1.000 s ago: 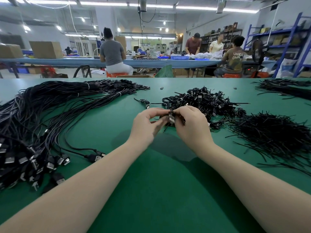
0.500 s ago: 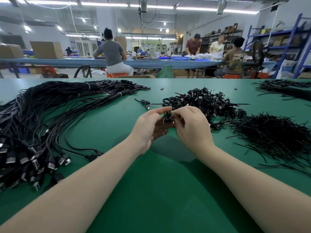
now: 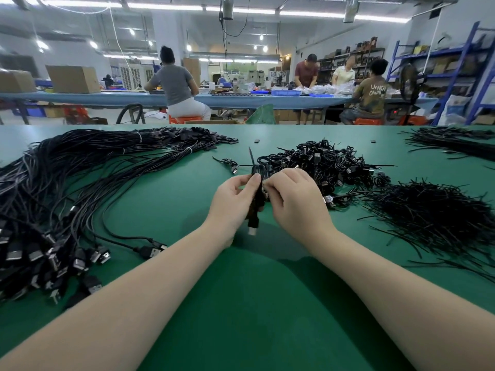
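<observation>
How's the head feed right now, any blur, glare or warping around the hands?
Head view: the cable between the left hand and right hand is motion-blurred, its plug smeared; a soft shadow falls on the table under them; the ceiling lights blow out white; the wide-angle lens tilts the blue shelves at the edge.

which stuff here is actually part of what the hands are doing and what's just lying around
In the job:
- left hand and right hand, both holding the cable coil
- tie sticking up from it
- tie pile
- loose cables
- tied coils

Lying about:
- black bit on the table
- box
- fan
</observation>
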Available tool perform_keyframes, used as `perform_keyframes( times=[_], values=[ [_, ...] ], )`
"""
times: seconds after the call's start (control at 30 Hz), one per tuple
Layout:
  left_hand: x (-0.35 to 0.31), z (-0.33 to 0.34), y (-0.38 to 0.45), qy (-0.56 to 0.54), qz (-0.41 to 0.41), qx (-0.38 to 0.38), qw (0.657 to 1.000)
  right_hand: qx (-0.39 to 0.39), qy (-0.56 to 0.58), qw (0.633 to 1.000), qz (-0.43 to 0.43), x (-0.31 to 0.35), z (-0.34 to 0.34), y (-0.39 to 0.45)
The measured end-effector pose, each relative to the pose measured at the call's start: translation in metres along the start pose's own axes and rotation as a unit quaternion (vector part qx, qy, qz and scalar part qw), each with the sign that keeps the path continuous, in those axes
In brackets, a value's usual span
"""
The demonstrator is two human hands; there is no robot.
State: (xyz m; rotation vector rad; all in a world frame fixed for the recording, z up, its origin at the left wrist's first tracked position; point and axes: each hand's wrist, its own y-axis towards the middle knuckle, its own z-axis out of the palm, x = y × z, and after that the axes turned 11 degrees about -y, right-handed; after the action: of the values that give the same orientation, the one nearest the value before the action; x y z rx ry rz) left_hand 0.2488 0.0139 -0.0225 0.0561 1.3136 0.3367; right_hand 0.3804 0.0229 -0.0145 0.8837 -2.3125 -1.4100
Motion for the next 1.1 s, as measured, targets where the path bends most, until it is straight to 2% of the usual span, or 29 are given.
perform_keyframes(
  times=[0.1,0.17,0.23,0.3,0.4,0.47,0.57,0.6,0.67,0.73,0.77,0.83,0.87,0.9,1.0,1.1],
  values=[
    [-0.008,-0.003,0.002,-0.144,-0.166,0.037,0.975,0.006,-0.079,0.993,-0.087,-0.001,-0.002,0.002],
    [-0.011,-0.010,0.002,-0.185,-0.221,0.085,0.954,0.007,-0.099,0.989,-0.108,0.000,-0.005,0.002],
    [-0.010,-0.013,0.005,-0.157,-0.181,0.082,0.967,0.031,-0.070,0.994,-0.072,0.007,-0.010,0.007],
    [-0.005,-0.012,0.007,-0.080,-0.101,0.025,0.991,0.057,-0.035,0.997,-0.027,0.012,-0.014,0.018],
    [0.005,-0.009,0.005,0.062,-0.013,-0.038,0.997,0.057,-0.088,0.994,-0.012,-0.004,-0.020,0.055],
    [0.011,-0.006,-0.001,0.161,0.043,-0.026,0.986,0.099,-0.193,0.976,0.019,-0.030,-0.023,0.090],
    [0.007,-0.003,0.001,0.278,0.102,-0.020,0.955,0.207,-0.327,0.911,0.145,-0.060,-0.022,0.123],
    [0.000,-0.006,0.010,0.300,0.098,-0.027,0.949,0.235,-0.333,0.896,0.175,-0.060,-0.019,0.126],
    [-0.021,-0.023,0.032,0.365,0.057,-0.049,0.928,0.259,-0.289,0.907,0.163,-0.042,-0.011,0.122],
    [-0.046,-0.056,0.051,0.476,0.006,-0.078,0.876,0.275,-0.196,0.934,0.120,-0.012,0.004,0.094],
    [-0.056,-0.077,0.056,0.552,-0.013,-0.095,0.828,0.294,-0.149,0.938,0.108,0.005,0.010,0.073],
    [-0.074,-0.122,0.059,0.705,-0.057,-0.128,0.696,0.339,-0.085,0.932,0.094,0.034,0.020,0.029],
    [-0.081,-0.142,0.058,0.747,-0.096,-0.145,0.642,0.352,-0.056,0.929,0.094,0.042,0.024,0.011],
    [-0.086,-0.161,0.057,0.760,-0.140,-0.168,0.612,0.350,-0.026,0.931,0.103,0.046,0.027,-0.001],
    [-0.093,-0.199,0.046,0.781,-0.225,-0.163,0.559,0.326,0.036,0.934,0.140,0.040,0.032,-0.008],
    [-0.090,-0.230,0.046,0.813,-0.169,-0.138,0.540,0.332,0.044,0.933,0.131,0.037,0.033,-0.008]
  ],
)
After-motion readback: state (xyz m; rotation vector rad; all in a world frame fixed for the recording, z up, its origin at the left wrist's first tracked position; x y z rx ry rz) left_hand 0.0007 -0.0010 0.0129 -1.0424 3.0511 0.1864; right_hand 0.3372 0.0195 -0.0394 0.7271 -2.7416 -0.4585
